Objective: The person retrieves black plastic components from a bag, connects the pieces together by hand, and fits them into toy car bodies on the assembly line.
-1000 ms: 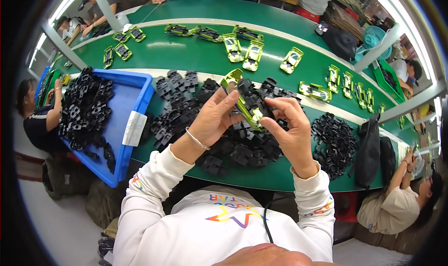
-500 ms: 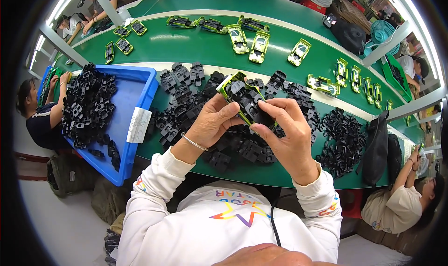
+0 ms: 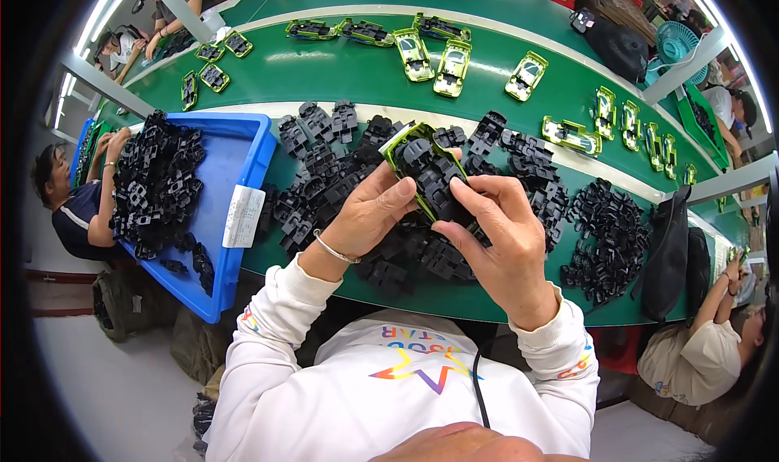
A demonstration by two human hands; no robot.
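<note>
Above a heap of black plastic parts (image 3: 320,190), both hands hold a toy car body (image 3: 428,170). Its shell is lime green and its hollow underside, facing up, has a black seat insert in it. My left hand (image 3: 361,219) grips the shell along its left side, the thumb lying on the edge. On the other side, my right hand (image 3: 510,235) pinches the nearer right end between thumb and forefinger. The fingertips beneath the shell are hidden. More lime-green car bodies (image 3: 452,68) lie along the green belt (image 3: 324,73) beyond the heap.
A blue bin (image 3: 231,154) of black parts stands at the left. Smaller black pieces (image 3: 607,235) are piled at the right, beside a dark bag (image 3: 665,259). Metal posts (image 3: 109,81) rise at both sides. Co-workers (image 3: 81,202) sit left and right.
The right thumb and forefinger have shifted slightly on the car body, with the forefinger now more bent at its edge. The left hand keeps its grip. The view has turned slightly.
</note>
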